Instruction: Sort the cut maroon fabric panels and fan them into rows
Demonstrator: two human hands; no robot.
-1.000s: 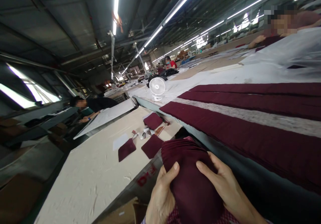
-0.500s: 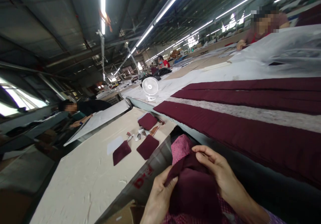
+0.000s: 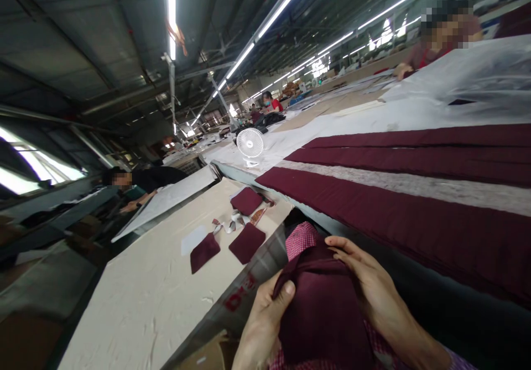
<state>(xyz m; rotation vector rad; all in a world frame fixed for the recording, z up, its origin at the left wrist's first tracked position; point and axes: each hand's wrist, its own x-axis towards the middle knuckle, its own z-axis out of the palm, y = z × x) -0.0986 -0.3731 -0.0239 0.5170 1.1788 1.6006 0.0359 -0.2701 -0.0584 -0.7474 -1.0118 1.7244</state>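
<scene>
A dark maroon piece of fabric (image 3: 323, 314) hangs between my two hands, its top edge folded over. My left hand (image 3: 265, 309) pinches the fold at its left end, thumb on top. At the upper right corner, my right hand (image 3: 365, 276) grips the same cloth between thumb and fingers. Behind the fabric shows pink checked cloth (image 3: 301, 238). On the cream board to the left lie maroon fabric pieces, one (image 3: 247, 243) close to the board's edge and another (image 3: 204, 253) further left.
Long stacks of maroon fabric (image 3: 394, 209) cover the table on my right. A small white fan (image 3: 250, 143) stands on the table. Ribbon scraps (image 3: 230, 223) lie on the cream board (image 3: 157, 287). Other people work at left, right and far back. A cardboard box (image 3: 207, 356) sits below.
The fabric's top edge is now folded over more evenly and its front lies flatter. Both hands keep their hold, my right thumb shifting slightly. The view has moved a little.
</scene>
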